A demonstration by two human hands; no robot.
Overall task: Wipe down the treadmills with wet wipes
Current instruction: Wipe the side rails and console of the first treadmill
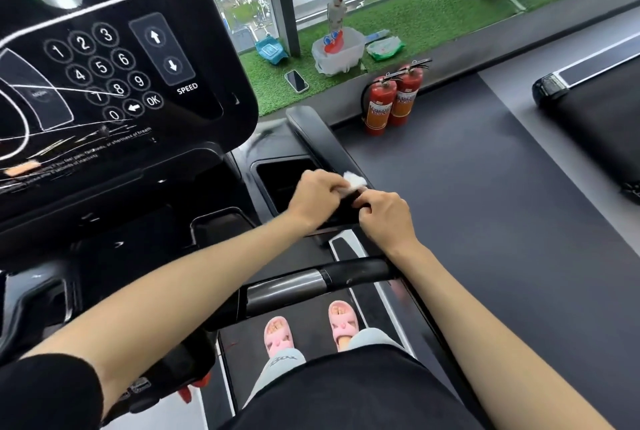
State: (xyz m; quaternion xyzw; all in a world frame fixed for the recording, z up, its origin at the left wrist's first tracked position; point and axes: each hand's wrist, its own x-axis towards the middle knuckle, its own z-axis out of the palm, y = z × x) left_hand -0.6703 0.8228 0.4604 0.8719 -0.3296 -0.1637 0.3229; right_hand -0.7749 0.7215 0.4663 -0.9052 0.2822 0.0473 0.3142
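Observation:
I stand on a black treadmill whose console (104, 90) with number keys fills the upper left. My left hand (317, 195) and my right hand (386, 211) meet over the right side tray (277, 170) of the console, beside the right handrail (322, 138). Both pinch a crumpled white wet wipe (354, 182) between them, the left holding most of it, the right gripping its near end. The wipe sticks up white above the fingers. A wipe packet (384, 47) lies on the green turf by the window.
A curved front handlebar (311, 282) crosses below my wrists. Two red fire extinguishers (393, 102) stand on the floor to the right. On the turf sit a white-lined bin (339, 53), a spray bottle (336, 10) and a phone (296, 80). Another treadmill (595, 107) is far right.

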